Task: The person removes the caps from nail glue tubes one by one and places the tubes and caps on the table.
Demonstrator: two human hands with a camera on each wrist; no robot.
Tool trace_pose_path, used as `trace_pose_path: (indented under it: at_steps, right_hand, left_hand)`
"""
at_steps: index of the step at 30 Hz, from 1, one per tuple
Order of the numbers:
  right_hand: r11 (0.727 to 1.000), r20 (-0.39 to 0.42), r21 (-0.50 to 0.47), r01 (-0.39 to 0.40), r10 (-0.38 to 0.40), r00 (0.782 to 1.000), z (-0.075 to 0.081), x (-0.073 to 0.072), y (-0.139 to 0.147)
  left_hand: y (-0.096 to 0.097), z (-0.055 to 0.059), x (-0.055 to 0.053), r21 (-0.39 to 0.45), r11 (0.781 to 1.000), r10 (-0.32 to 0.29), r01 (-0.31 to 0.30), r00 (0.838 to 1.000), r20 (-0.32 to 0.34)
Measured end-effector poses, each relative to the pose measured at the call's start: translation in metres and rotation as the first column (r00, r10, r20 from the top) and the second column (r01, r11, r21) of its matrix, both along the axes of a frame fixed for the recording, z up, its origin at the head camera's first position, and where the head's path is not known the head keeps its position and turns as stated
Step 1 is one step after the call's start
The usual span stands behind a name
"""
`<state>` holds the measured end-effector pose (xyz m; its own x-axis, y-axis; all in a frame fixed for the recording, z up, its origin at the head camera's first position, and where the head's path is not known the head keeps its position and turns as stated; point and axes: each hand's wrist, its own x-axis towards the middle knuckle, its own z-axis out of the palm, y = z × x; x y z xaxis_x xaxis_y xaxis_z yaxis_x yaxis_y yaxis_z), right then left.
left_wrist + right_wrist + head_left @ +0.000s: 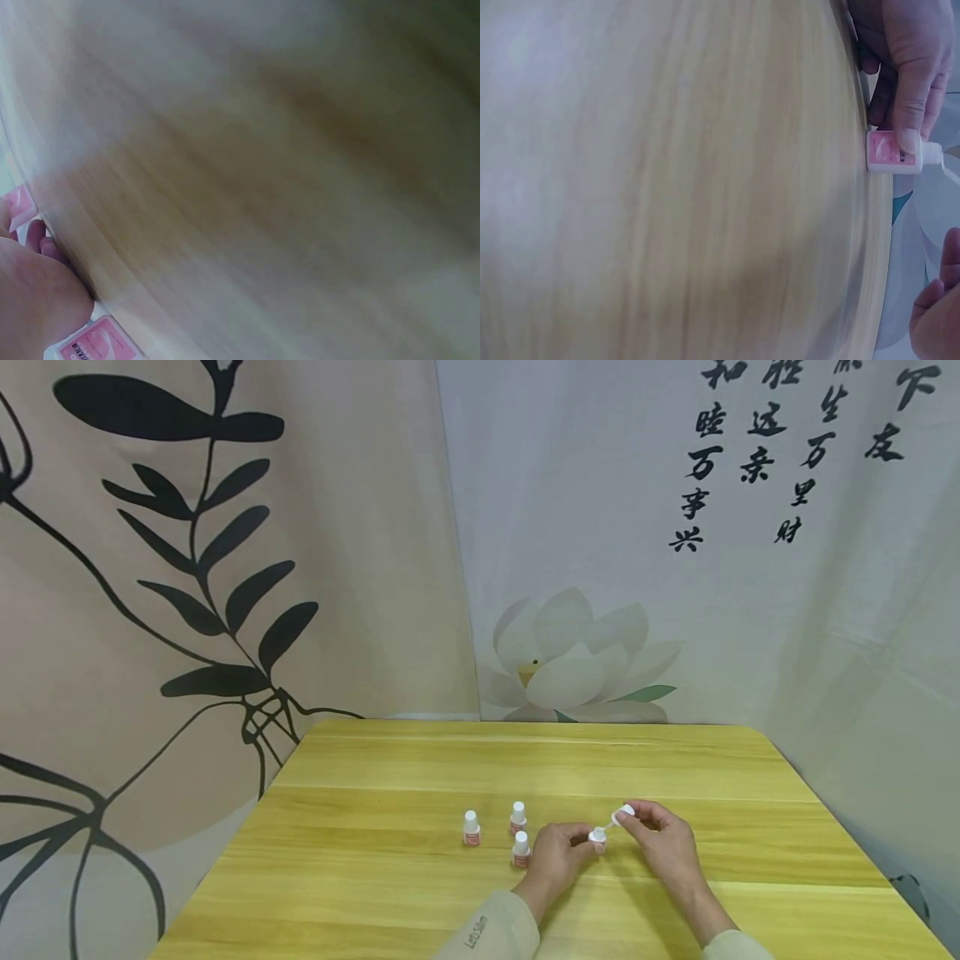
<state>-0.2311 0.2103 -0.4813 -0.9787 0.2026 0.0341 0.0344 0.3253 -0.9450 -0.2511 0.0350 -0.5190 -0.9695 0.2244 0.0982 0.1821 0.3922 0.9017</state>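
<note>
My left hand (555, 862) pinches a small white bottle (597, 837) with a pink label, its cap off, upright at the table. The right wrist view shows that bottle's label (885, 148) beside the left thumb. Between the fingers and thumb of my right hand (667, 847) is a white cap (624, 813), held tilted above and right of the bottle. A thin pale applicator stem (610, 825) runs from the cap down to the bottle's mouth; whether its tip is inside I cannot tell. Only part of the left hand (41, 300) shows in the left wrist view.
Three similar capped bottles stand left of my hands: one near the left wrist (521, 852), one behind it (518, 818), one farther left (471, 829). They stand on a wood-grain table (360, 877). A printed curtain (375, 568) hangs behind the table's far edge.
</note>
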Motion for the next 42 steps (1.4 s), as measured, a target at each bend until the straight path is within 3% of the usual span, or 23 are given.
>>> trace_pose_path:
  at_steps: [13, 31, 42]
  right_hand:
    - [1.000, 0.002, 0.023, 0.007, -0.007, 1.000, 0.0016, 0.0018, 0.0028]
    - [0.997, 0.009, -0.066, 0.035, -0.035, 0.999, -0.0012, 0.0011, 0.0039]
    - [0.996, -0.003, -0.065, 0.053, -0.053, 0.999, -0.0028, -0.0006, 0.0030]
  left_hand:
    - [-0.0012, 0.0008, 0.0011, -0.003, 1.000, -0.007, 0.007, 1.000, 0.006]
    - [-0.0019, -0.0017, -0.0006, -0.019, 1.000, -0.012, 0.012, 1.000, 0.009]
    - [-0.0018, -0.0024, -0.0012, -0.023, 1.000, -0.009, 0.009, 1.000, -0.001]
